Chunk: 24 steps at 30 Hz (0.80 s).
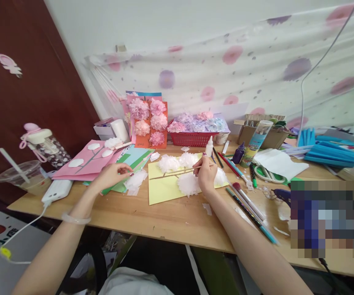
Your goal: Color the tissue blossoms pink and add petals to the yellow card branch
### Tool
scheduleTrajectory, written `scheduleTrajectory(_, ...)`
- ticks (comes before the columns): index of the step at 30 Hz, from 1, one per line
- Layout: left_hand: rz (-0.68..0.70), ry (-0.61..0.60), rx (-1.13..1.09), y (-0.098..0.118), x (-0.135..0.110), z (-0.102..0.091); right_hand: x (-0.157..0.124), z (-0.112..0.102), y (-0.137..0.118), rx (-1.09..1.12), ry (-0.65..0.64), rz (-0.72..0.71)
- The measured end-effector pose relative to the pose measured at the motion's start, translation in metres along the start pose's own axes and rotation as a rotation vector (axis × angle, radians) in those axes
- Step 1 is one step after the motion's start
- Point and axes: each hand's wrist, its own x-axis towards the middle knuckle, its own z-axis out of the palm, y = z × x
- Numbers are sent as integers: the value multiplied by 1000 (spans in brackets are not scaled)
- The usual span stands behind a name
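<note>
A sheet of yellow paper (161, 194) lies on the table with a brown branch drawn across it and several white ruffled paper flowers (189, 184) on it. Over its right half, my right hand (206, 174) is closed around a thin tan stick (197, 166), which lies close to the drawn branch. The stick's exact kind is hard to make out. To the left, my left hand (115, 175) hovers beside white tissue paper (136, 180), fingers loosely bent and apart, with nothing visible in them. Green paper sheets (123, 186) lie beneath it.
Pink paper with white blooms (86, 157), a power strip (58, 190) and a lidded cup (26, 178) stand at left. Behind are a red basket (193, 139) of paper flowers and a white glue bottle (209, 146). Pens (252, 215), scissors (269, 174) and a glue gun (282, 194) lie right.
</note>
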Motion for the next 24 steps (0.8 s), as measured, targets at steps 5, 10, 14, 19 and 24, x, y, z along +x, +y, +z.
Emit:
scheduleTrajectory(5, 12, -127, 15, -10, -12, -4, 0, 1, -1, -5, 13, 11)
scheduleTrajectory(10, -40, -102, 9, -11, -13, 8, 1, 1, -2, -7, 20, 4)
scheduleTrajectory(14, -55, -1, -80, -13, -9, 7, 1, 1, -3, 4, 33, 2)
scheduleTrajectory(19, -38, 31, -293, -4, -6, 7, 1, 2, -2, 56, 27, 48)
scheduleTrajectory(24, 2, -151, -523, 32, -4, 38, 2, 2, -1, 147, -28, 129)
